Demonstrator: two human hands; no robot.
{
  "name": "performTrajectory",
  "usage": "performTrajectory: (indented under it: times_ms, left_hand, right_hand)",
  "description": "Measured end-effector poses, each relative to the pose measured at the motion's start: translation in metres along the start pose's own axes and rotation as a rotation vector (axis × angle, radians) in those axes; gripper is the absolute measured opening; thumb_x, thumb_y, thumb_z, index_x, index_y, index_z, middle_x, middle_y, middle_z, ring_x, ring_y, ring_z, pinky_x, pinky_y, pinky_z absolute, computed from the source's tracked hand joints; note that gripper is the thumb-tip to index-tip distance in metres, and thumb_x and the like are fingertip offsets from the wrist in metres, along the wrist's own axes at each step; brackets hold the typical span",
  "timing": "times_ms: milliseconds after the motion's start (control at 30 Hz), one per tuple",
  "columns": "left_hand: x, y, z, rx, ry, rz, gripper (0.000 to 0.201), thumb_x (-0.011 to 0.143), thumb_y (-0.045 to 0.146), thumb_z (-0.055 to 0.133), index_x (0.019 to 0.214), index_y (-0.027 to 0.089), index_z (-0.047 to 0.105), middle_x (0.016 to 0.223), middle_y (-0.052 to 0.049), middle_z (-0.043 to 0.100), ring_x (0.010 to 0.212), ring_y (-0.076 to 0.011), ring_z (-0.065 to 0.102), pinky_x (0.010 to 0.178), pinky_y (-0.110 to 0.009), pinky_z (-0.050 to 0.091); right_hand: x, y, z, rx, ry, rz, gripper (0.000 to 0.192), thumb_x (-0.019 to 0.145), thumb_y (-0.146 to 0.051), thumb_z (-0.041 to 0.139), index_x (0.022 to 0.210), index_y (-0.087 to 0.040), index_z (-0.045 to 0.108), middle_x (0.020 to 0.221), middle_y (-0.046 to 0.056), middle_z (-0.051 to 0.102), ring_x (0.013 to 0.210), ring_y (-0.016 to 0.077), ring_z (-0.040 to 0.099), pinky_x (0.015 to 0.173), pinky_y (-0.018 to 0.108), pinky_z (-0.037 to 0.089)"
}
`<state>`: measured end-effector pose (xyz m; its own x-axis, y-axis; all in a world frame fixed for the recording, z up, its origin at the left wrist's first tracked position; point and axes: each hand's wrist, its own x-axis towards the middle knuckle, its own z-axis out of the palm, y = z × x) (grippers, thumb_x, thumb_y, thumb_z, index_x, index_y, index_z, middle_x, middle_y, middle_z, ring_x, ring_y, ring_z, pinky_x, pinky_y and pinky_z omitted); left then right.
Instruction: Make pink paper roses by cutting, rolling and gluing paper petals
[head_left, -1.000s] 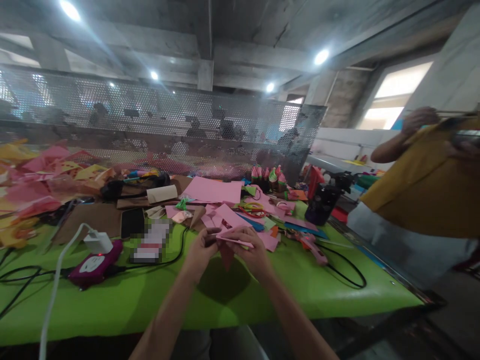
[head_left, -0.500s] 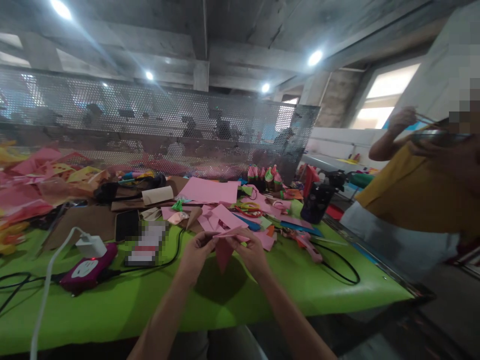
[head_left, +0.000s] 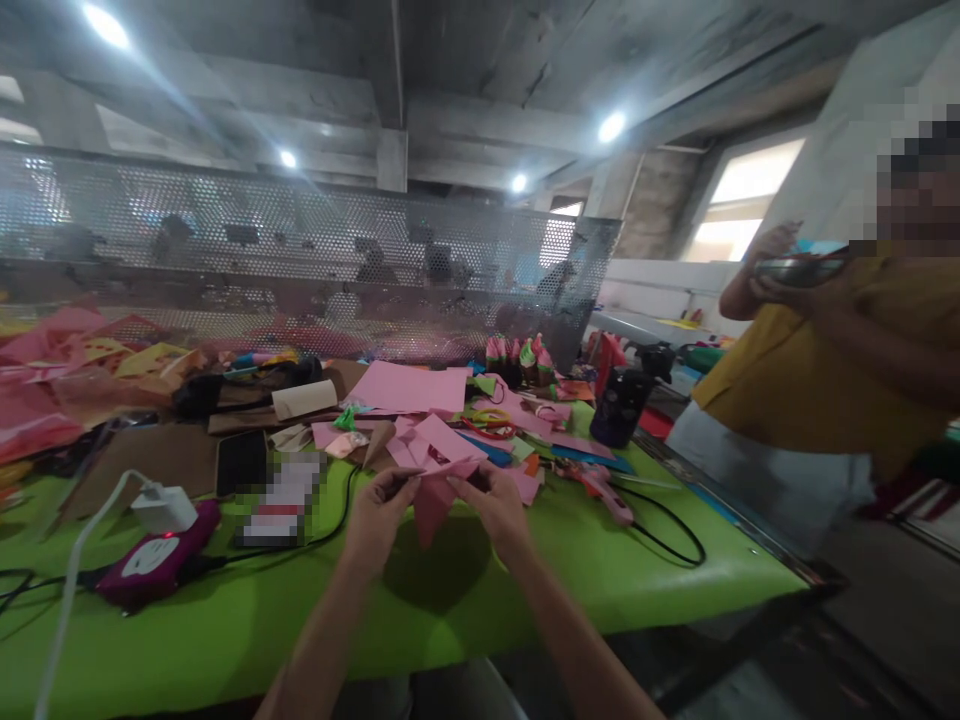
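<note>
Above the green table (head_left: 525, 590) my left hand (head_left: 379, 515) and my right hand (head_left: 495, 510) hold a folded pink paper piece (head_left: 435, 500) between them. Its point hangs downward and its top edge is pinched by the fingers of both hands. Just behind it lies a heap of pink paper sheets (head_left: 427, 420) and coloured scraps.
A pink glue gun (head_left: 600, 485) with a black cable lies to the right. At left sit a magenta device (head_left: 154, 562) with a white charger, and a black phone (head_left: 241, 462). A dark bottle (head_left: 619, 408) stands at the back right. A person in a yellow shirt (head_left: 817, 370) stands at the right edge. A perforated metal screen (head_left: 300, 260) backs the table.
The paper piece has turned from lying flat between my hands to hanging point down. The view has drifted to the right, and the person nearby has brought a bowl up.
</note>
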<state>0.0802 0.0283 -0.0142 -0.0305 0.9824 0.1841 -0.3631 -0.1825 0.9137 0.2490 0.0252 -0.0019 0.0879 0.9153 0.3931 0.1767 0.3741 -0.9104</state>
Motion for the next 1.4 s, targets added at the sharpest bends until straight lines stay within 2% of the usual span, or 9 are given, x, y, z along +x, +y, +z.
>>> performTrajectory:
  times_ms: [133, 267, 467, 667, 767, 867, 967, 1067, 1400]
  left_hand:
    - [0.001, -0.003, -0.001, 0.024, 0.000, 0.037, 0.026, 0.064, 0.034, 0.079, 0.082, 0.016, 0.073, 0.076, -0.003, 0.073, 0.072, -0.0145, 0.064, 0.068, -0.024, 0.049]
    - [-0.001, -0.002, -0.002, 0.049, -0.020, 0.058, 0.024, 0.064, 0.032, 0.079, 0.081, 0.016, 0.073, 0.077, -0.002, 0.072, 0.075, -0.0147, 0.064, 0.071, -0.023, 0.049]
    - [-0.003, 0.005, 0.003, 0.055, -0.079, -0.005, 0.042, 0.063, 0.043, 0.079, 0.094, 0.016, 0.071, 0.079, -0.006, 0.073, 0.073, -0.0179, 0.067, 0.067, -0.028, 0.053]
    - [-0.002, 0.003, 0.002, 0.082, -0.020, -0.002, 0.038, 0.064, 0.048, 0.076, 0.081, 0.014, 0.071, 0.071, -0.003, 0.070, 0.065, -0.0155, 0.063, 0.064, -0.027, 0.052]
    - [-0.002, 0.003, 0.001, 0.112, 0.014, 0.038, 0.034, 0.065, 0.046, 0.075, 0.078, 0.015, 0.070, 0.069, -0.002, 0.068, 0.065, -0.0149, 0.061, 0.062, -0.024, 0.049]
    - [-0.003, 0.005, 0.002, 0.158, 0.024, 0.087, 0.027, 0.067, 0.042, 0.073, 0.076, 0.017, 0.071, 0.070, -0.002, 0.068, 0.069, -0.0163, 0.060, 0.064, -0.024, 0.048]
    - [-0.006, 0.008, 0.004, 0.200, 0.009, 0.112, 0.022, 0.070, 0.039, 0.071, 0.077, 0.018, 0.072, 0.071, -0.002, 0.068, 0.069, -0.0176, 0.060, 0.064, -0.025, 0.047]
    - [-0.008, 0.009, 0.006, 0.222, -0.003, 0.118, 0.021, 0.071, 0.037, 0.069, 0.078, 0.018, 0.072, 0.071, -0.002, 0.069, 0.068, -0.0180, 0.060, 0.062, -0.025, 0.047]
    - [-0.008, 0.007, 0.007, 0.198, -0.020, 0.091, 0.024, 0.070, 0.039, 0.070, 0.080, 0.017, 0.072, 0.074, -0.003, 0.071, 0.071, -0.0184, 0.061, 0.065, -0.026, 0.047]
  right_hand:
    - [0.004, 0.001, -0.002, 0.093, 0.033, 0.025, 0.038, 0.065, -0.048, 0.079, 0.084, -0.020, 0.062, 0.073, 0.001, 0.063, 0.066, 0.0178, 0.056, 0.061, 0.029, 0.047]
    - [0.004, 0.000, 0.000, 0.184, -0.015, 0.028, 0.036, 0.065, -0.051, 0.078, 0.078, -0.020, 0.064, 0.073, 0.002, 0.065, 0.070, 0.0188, 0.059, 0.065, 0.031, 0.049]
    - [0.003, -0.003, -0.001, 0.227, 0.005, 0.015, 0.032, 0.066, -0.049, 0.078, 0.074, -0.020, 0.066, 0.070, 0.001, 0.065, 0.067, 0.0178, 0.058, 0.065, 0.031, 0.049]
    - [0.003, 0.000, -0.003, 0.193, -0.018, -0.004, 0.032, 0.068, -0.049, 0.077, 0.075, -0.019, 0.066, 0.069, 0.002, 0.065, 0.064, 0.0174, 0.058, 0.062, 0.031, 0.049]
    - [0.001, -0.004, -0.004, 0.129, -0.029, -0.043, 0.033, 0.070, -0.044, 0.077, 0.090, -0.020, 0.068, 0.082, 0.005, 0.069, 0.073, 0.0202, 0.061, 0.067, 0.033, 0.051]
    - [-0.001, -0.010, -0.006, 0.029, 0.004, -0.126, 0.043, 0.070, -0.035, 0.079, 0.111, -0.026, 0.067, 0.110, 0.007, 0.065, 0.098, 0.0249, 0.059, 0.085, 0.040, 0.049]
    - [-0.003, -0.015, -0.005, -0.060, 0.025, -0.219, 0.021, 0.073, -0.029, 0.077, 0.093, -0.028, 0.074, 0.115, 0.006, 0.061, 0.114, 0.0266, 0.051, 0.100, 0.043, 0.040]
    - [-0.003, -0.014, -0.003, -0.105, 0.018, -0.259, 0.005, 0.075, -0.028, 0.074, 0.080, -0.026, 0.075, 0.109, 0.007, 0.061, 0.111, 0.0259, 0.053, 0.098, 0.042, 0.042]
    - [-0.001, -0.011, -0.002, -0.097, -0.030, -0.198, 0.005, 0.078, -0.026, 0.069, 0.075, -0.021, 0.068, 0.107, 0.008, 0.065, 0.104, 0.0239, 0.058, 0.090, 0.038, 0.046]
